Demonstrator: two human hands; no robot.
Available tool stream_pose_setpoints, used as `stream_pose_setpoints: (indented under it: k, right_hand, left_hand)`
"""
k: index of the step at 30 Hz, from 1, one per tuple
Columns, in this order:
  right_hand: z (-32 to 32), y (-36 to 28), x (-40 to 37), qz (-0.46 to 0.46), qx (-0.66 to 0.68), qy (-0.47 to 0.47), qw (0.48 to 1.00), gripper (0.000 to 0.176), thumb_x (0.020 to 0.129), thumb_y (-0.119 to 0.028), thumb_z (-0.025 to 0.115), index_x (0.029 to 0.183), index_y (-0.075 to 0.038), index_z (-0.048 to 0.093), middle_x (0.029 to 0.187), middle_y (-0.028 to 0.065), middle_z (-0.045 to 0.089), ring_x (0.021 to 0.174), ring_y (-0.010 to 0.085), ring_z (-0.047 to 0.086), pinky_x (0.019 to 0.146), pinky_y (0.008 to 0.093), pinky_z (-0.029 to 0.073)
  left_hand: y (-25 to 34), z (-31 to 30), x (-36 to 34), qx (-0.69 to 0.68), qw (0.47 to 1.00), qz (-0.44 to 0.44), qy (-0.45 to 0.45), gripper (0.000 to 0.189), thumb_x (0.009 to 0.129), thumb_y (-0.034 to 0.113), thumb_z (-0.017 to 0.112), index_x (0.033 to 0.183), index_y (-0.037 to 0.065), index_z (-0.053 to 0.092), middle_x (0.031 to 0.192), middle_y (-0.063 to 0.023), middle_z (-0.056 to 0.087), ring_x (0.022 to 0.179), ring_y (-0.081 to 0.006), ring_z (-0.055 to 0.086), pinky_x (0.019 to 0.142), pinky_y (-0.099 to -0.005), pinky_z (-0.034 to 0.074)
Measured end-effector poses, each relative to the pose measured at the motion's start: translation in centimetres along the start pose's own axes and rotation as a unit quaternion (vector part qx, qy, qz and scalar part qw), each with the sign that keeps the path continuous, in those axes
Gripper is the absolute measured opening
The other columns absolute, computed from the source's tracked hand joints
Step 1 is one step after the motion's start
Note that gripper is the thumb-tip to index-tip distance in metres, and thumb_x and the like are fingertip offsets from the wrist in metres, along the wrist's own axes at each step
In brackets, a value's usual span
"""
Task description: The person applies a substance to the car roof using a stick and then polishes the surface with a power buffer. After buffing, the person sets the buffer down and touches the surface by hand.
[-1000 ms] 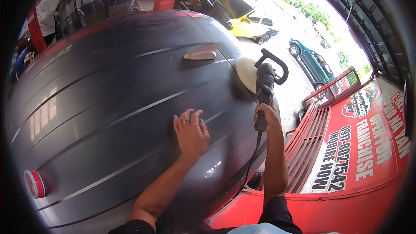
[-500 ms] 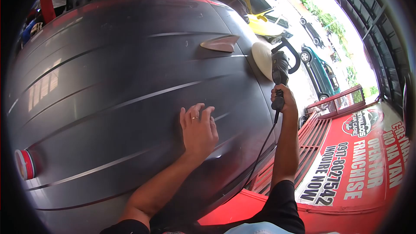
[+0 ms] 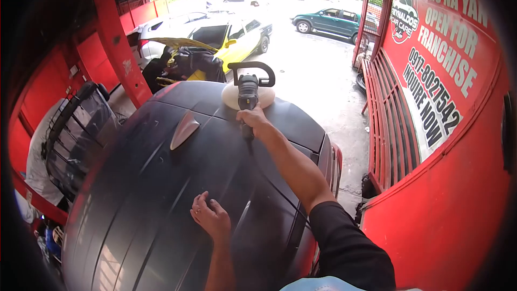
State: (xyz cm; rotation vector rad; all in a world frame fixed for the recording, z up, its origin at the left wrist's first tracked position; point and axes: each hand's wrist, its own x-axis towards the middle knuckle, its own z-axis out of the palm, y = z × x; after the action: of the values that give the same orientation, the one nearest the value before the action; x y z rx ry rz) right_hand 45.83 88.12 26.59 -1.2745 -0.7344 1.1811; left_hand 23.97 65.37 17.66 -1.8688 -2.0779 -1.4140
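My right hand [image 3: 255,120] is wrapped round the handle of a black car polisher [image 3: 248,92] with a D-shaped front grip. Its pale round buffing pad [image 3: 231,97] lies at the far end of the dark car roof [image 3: 145,205], partly covered by the tool. From the handle, a black cord [image 3: 273,182] trails back over the roof's right side. My left hand [image 3: 211,216] is low over the roof's middle, fingers loosely bent and apart, a ring on one; nothing is in it. Ahead of it stands a shark-fin antenna [image 3: 184,130].
A red post [image 3: 119,37] rises at the left, near a yellow car [image 3: 232,46] with its hood up. Along the right wall runs a red slatted bench [image 3: 392,113] below a lettered banner [image 3: 439,59]. Outside, a green SUV [image 3: 328,21] is parked.
My view has swung round and lifted, so the roof now runs away from me. The red-rimmed tin has left view. My right hand still grips the polisher; my left remains over the roof.
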Motion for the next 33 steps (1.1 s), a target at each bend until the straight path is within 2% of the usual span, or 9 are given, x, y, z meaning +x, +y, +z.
stream_pose_setpoints:
  k: [3,5,10,14,18,22,27,31,33]
  right_hand:
    - [-0.9,-0.1,0.2,0.014,0.014,-0.012,1.0,0.077,0.07,0.005,0.068,0.133,-0.013,0.027,0.087,0.0134,0.051,0.058,0.0217,0.056,0.044,0.0393,0.048]
    - [-0.9,-0.2,-0.3,0.018,0.017,-0.016,1.0,0.078,0.07,0.005,0.067,0.134,-0.013,0.027,0.087,0.0134,0.05,0.058,0.0214,0.056,0.044,0.0391,0.048]
    - [-3.0,0.1,-1.8,-0.002,0.041,-0.011,0.999,0.076,0.07,0.006,0.067,0.133,-0.012,0.028,0.083,0.0125,0.05,0.055,0.0212,0.055,0.042,0.0383,0.048]
    - [-5.5,0.4,-1.3,0.018,0.007,0.011,1.0,0.069,0.073,0.005,0.069,0.128,-0.012,0.031,0.079,0.0111,0.05,0.053,0.0207,0.055,0.042,0.0372,0.048]
    - [-7.9,-0.6,-4.5,0.032,0.011,-0.024,0.999,0.064,0.074,0.003,0.069,0.124,-0.01,0.032,0.078,0.01,0.05,0.052,0.0202,0.056,0.042,0.0363,0.049]
    - [-9.7,-1.1,-7.4,0.018,-0.017,0.014,1.0,0.058,0.074,0.001,0.068,0.12,-0.01,0.033,0.073,0.0083,0.05,0.051,0.0198,0.055,0.042,0.0359,0.048]
    - [-11.5,-1.4,-6.7,0.006,-0.015,0.013,1.0,0.053,0.074,0.0,0.068,0.115,-0.009,0.035,0.068,0.008,0.051,0.05,0.0201,0.055,0.043,0.0361,0.048]
    - [-11.5,-2.0,-5.7,0.016,-0.021,0.006,1.0,0.049,0.075,0.0,0.067,0.113,-0.008,0.037,0.068,0.0082,0.052,0.05,0.0199,0.055,0.042,0.0362,0.048]
    - [-11.6,-2.3,-4.8,0.045,-0.013,-0.052,0.998,0.056,0.076,0.001,0.066,0.122,-0.003,0.035,0.077,0.0114,0.052,0.057,0.0223,0.058,0.045,0.0385,0.048]
  left_hand:
    - [0.2,0.1,0.4,0.002,1.0,-0.011,0.002,0.028,0.089,0.006,0.057,0.117,0.005,0.061,0.123,-0.0152,0.059,0.116,-0.0331,0.053,0.106,-0.0467,0.035]
    - [0.5,-0.3,0.5,-0.023,0.996,-0.071,-0.059,0.031,0.093,0.012,0.054,0.123,0.006,0.059,0.131,-0.0148,0.054,0.129,-0.0313,0.048,0.118,-0.0533,0.019]
    - [0.6,-0.4,0.3,-0.031,0.995,-0.073,-0.062,0.032,0.093,0.012,0.053,0.124,0.006,0.057,0.132,-0.015,0.053,0.129,-0.0313,0.047,0.117,-0.0536,0.019]
    - [0.3,0.0,0.5,-0.027,0.997,-0.061,-0.047,0.032,0.094,0.014,0.053,0.125,0.008,0.057,0.133,-0.0148,0.052,0.129,-0.0309,0.047,0.117,-0.0539,0.019]
    - [0.5,-0.1,0.3,-0.02,0.996,-0.071,-0.041,0.031,0.094,0.014,0.054,0.124,0.008,0.059,0.132,-0.0147,0.053,0.129,-0.0307,0.047,0.117,-0.0547,0.02]
    - [0.6,-0.2,0.6,-0.024,0.995,-0.077,-0.055,0.031,0.094,0.013,0.054,0.124,0.009,0.06,0.131,-0.0142,0.055,0.13,-0.0305,0.047,0.116,-0.0557,0.021]
    - [0.7,-0.3,0.4,-0.029,0.994,-0.081,-0.06,0.031,0.094,0.013,0.054,0.124,0.009,0.06,0.13,-0.0138,0.055,0.129,-0.0305,0.047,0.116,-0.056,0.022]
    - [0.5,-0.1,0.6,-0.021,0.995,-0.075,-0.057,0.031,0.094,0.013,0.053,0.124,0.009,0.06,0.13,-0.0137,0.055,0.128,-0.0299,0.048,0.117,-0.056,0.021]
    - [0.6,-0.1,0.4,-0.019,0.996,-0.074,-0.056,0.031,0.094,0.013,0.053,0.124,0.009,0.06,0.131,-0.0138,0.054,0.128,-0.0297,0.048,0.117,-0.0561,0.021]
